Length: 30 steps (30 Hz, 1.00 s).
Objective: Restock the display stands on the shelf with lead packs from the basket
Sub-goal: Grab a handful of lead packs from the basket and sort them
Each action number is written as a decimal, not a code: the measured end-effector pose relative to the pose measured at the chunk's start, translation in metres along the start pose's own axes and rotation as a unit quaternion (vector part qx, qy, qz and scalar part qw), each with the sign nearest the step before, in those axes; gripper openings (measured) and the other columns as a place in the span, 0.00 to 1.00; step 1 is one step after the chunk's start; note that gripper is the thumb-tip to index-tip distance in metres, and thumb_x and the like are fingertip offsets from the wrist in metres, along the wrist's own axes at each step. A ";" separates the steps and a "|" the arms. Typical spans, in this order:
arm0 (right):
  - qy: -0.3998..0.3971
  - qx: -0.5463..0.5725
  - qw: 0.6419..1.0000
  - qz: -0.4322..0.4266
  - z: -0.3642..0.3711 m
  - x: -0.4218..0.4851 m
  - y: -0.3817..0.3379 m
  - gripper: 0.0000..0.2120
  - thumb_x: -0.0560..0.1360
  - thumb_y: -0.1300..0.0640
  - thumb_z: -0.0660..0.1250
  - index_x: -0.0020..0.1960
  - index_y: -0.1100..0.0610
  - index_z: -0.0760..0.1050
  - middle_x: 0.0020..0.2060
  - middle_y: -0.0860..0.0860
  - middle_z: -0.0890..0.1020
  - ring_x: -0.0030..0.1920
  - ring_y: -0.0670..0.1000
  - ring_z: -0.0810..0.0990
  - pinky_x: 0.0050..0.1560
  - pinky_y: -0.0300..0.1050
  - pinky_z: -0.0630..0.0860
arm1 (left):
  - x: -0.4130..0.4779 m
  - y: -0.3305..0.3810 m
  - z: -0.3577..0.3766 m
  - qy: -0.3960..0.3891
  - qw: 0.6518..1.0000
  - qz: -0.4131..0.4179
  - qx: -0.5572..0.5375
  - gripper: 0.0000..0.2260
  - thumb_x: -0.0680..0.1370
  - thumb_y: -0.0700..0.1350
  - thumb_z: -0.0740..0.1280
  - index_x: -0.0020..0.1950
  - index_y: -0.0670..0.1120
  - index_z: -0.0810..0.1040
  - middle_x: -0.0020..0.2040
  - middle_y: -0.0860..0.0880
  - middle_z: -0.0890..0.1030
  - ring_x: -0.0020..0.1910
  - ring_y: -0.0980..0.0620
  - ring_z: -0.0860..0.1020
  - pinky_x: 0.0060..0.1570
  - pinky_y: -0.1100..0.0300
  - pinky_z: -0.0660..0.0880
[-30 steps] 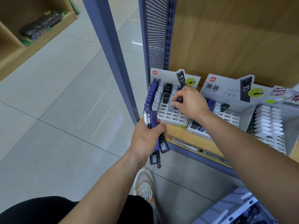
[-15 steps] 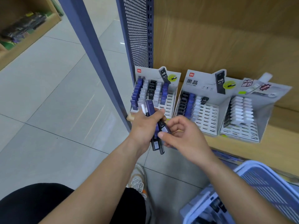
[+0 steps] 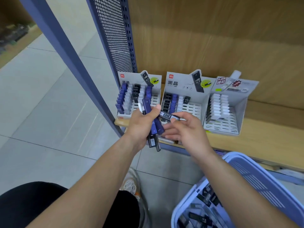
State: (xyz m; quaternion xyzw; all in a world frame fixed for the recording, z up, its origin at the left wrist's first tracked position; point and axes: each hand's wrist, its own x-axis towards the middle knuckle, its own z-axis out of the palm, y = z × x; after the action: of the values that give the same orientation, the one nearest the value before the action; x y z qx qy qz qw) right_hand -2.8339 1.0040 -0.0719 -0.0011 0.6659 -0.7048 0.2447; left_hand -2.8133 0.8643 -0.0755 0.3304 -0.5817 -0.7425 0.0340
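basket (image 3: 256, 176): low on the right, under the right forearm; loose lead packs (image 3: 202, 218) lie inside, within easy reach for refills
left hand (image 3: 141, 124): fingers curled round a bundle (image 3: 154, 127) of packs, kept upright as a ready supply
right hand (image 3: 185, 129): thumb and forefinger pinch 1 dark pack (image 3: 169, 116), lying crosswise beside the bundle; the other fingers are loosely spread
display stands: 3 side by side on the shelf (image 3: 271, 129); the middle stand (image 3: 192, 107) has many bare slots, so it is probably the pack's destination
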 end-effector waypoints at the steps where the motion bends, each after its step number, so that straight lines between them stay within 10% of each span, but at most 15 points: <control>1: 0.007 0.003 1.000 -0.010 -0.002 0.000 0.001 0.07 0.82 0.62 0.63 0.59 0.58 0.74 0.39 0.58 0.86 0.38 0.56 0.86 0.40 0.46 0.82 | 0.000 0.000 0.001 -0.001 1.000 -0.001 0.001 0.14 0.77 0.52 0.74 0.50 0.44 0.74 0.37 0.47 0.79 0.32 0.50 0.79 0.40 0.48 0.81; 15: 0.025 -0.033 0.998 -0.054 -0.023 0.009 0.004 0.06 0.80 0.63 0.67 0.52 0.55 0.81 0.36 0.55 0.81 0.35 0.51 0.79 0.40 0.46 0.80 | 0.008 -0.010 0.000 -0.047 0.997 0.015 0.055 0.07 0.78 0.46 0.74 0.49 0.43 0.80 0.35 0.50 0.83 0.34 0.50 0.78 0.33 0.54 0.76; 25: -0.119 -0.112 0.987 -0.012 -0.029 0.013 0.001 0.17 0.77 0.69 0.68 0.54 0.47 0.77 0.38 0.49 0.82 0.38 0.53 0.83 0.43 0.47 0.82 | 0.005 -0.010 0.003 -0.079 0.994 0.024 0.071 0.08 0.77 0.45 0.74 0.50 0.42 0.78 0.36 0.48 0.81 0.29 0.52 0.78 0.29 0.58 0.76; 30: -0.026 -0.124 0.991 -0.037 -0.055 0.021 0.006 0.07 0.79 0.63 0.68 0.55 0.56 0.82 0.40 0.53 0.77 0.35 0.51 0.77 0.36 0.44 0.80 | 0.007 -0.013 -0.001 -0.066 0.993 0.025 0.091 0.08 0.78 0.45 0.74 0.51 0.43 0.78 0.39 0.46 0.83 0.33 0.50 0.76 0.33 0.53 0.77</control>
State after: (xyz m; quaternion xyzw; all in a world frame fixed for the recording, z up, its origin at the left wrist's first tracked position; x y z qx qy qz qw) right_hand -2.8680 1.0481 -0.0906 -0.0747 0.7407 -0.6255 0.2334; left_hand -2.8135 0.8643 -0.0904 0.2676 -0.6561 -0.7054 -0.0158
